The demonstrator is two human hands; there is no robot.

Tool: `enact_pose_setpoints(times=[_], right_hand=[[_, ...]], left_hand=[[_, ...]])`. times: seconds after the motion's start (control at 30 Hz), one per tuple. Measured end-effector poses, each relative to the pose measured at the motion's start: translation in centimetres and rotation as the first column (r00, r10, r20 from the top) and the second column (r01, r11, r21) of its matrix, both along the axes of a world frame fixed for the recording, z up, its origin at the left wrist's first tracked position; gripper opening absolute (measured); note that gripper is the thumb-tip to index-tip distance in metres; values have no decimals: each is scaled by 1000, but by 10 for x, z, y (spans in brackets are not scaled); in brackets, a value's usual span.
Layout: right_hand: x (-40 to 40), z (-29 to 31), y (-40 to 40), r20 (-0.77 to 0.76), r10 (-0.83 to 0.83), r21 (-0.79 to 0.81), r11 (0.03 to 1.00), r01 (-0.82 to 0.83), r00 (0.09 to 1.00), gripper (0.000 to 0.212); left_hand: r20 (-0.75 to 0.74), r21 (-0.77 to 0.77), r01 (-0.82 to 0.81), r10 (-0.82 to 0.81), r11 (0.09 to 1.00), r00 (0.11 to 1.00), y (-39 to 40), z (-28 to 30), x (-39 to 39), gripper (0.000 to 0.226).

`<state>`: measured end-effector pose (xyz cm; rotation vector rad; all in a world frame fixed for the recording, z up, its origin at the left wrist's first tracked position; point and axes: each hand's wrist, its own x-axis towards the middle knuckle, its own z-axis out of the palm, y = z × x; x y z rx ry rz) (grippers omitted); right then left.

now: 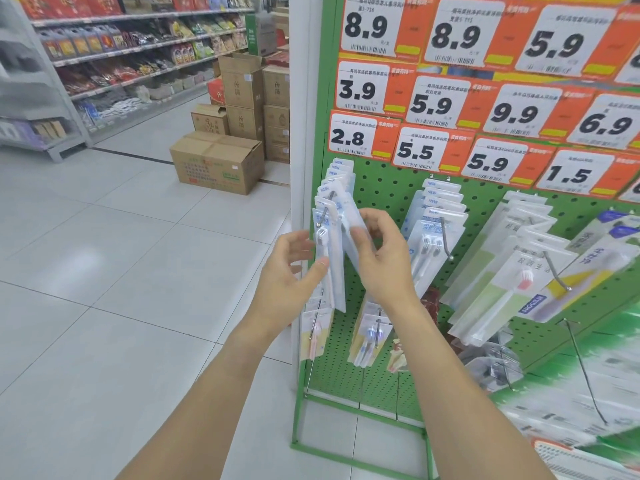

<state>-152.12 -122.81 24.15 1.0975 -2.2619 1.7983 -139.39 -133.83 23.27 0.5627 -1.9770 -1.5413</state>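
One toothbrush pack [329,271] in my left hand [287,275], a second toothbrush pack [348,211] in my right hand [381,258], eleven price cards [440,102] with readable figures, one green pegboard rack [381,188], one large cardboard box [216,161] in front.

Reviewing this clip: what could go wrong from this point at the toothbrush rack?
1. The right hand pinches a tilted pack near the hook tip; it may slip off and drop.
2. The left hand grips the front pack of a crowded row; a tug could pull neighbouring packs off.
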Motion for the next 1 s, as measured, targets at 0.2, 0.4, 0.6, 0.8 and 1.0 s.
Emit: enact_pose_setpoints(times=[0.2, 0.4, 0.6, 0.8, 1.0], right_hand=[[18, 5, 9, -137, -248, -55, 969, 243, 959, 19], [57, -25, 27, -78, -319, -91, 946, 312, 945, 15], [107, -63, 69, 291, -152, -80, 980, 182, 945, 21], [119, -81, 87, 484, 46, 16, 998, -61, 874, 22], [114, -84, 104, 701, 73, 57, 986, -158, 709, 38]], left_hand=[[22, -27, -6, 7, 1000, 1000, 10, 1, -3, 48], [-202, 142, -431, 452, 891, 869, 52, 0, 26, 30], [-32, 153, -72, 78, 986, 996, 80, -39, 62, 27], [56, 449, 44, -77, 893, 995, 78, -46, 59, 29], [91, 719, -11, -79, 695, 993, 66, -52, 62, 35]])
